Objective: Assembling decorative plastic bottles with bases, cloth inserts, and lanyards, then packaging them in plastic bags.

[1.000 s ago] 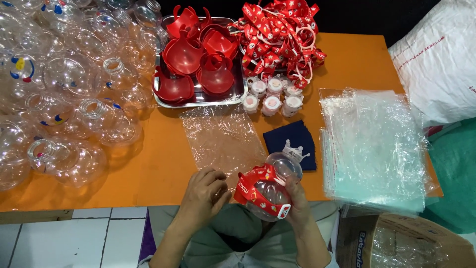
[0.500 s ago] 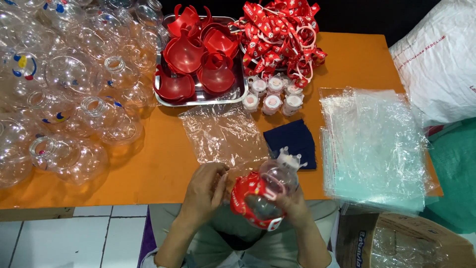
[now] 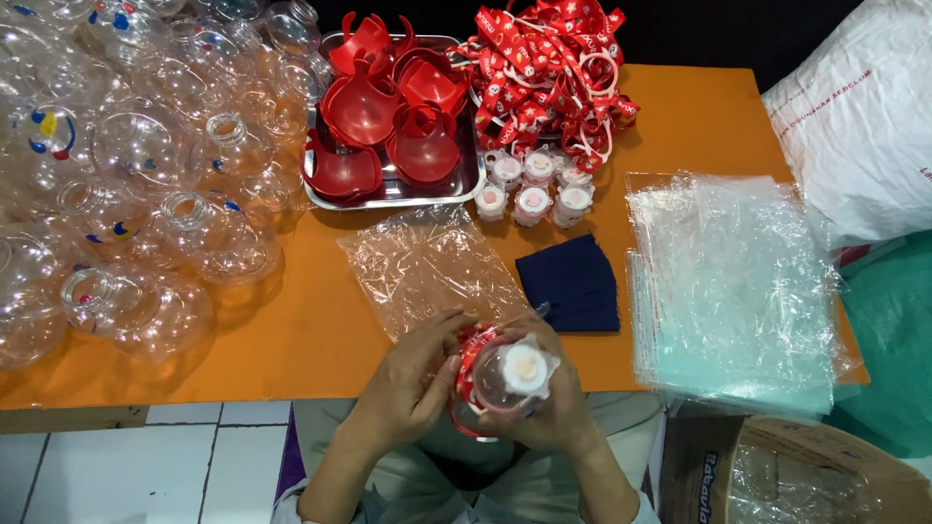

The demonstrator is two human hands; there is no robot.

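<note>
Both hands are meeting at the near edge of the orange tabletop [image 3: 291, 340], just in front of the person's lap. The right hand [image 3: 553, 408] is cupping a clear plastic bottle [image 3: 500, 380] from below and behind, fingers wrapped round its body, so the bottle's white cap [image 3: 527, 367] is pointing up toward the camera. A red patterned strap [image 3: 468, 361] is lying around the bottle's left side. The left hand [image 3: 413, 374] is closing on that side, its fingertips pressing against the strap and the bottle wall (both hands are narrow and curled, each gripping the same bottle).

Just beyond the hands, a crinkled clear plastic bag [image 3: 427, 267] is lying flat on the tabletop, and a folded dark blue cloth [image 3: 573, 283] is sitting to its right. Further right, a stack of clear plastic bags [image 3: 733, 286] is spreading to the tabletop's right edge. At the far side, a metal tray [image 3: 474, 180] is holding red plastic handles [image 3: 383, 121], with a row of small white caps [image 3: 532, 184] just right of it and a heap of red patterned straps [image 3: 553, 68] behind those. Empty clear bottles [image 3: 146, 194] are crowding the left half of the tabletop. A white sack [image 3: 864, 126] is resting off the right end, and an open cardboard box [image 3: 786, 475] is standing near right.
</note>
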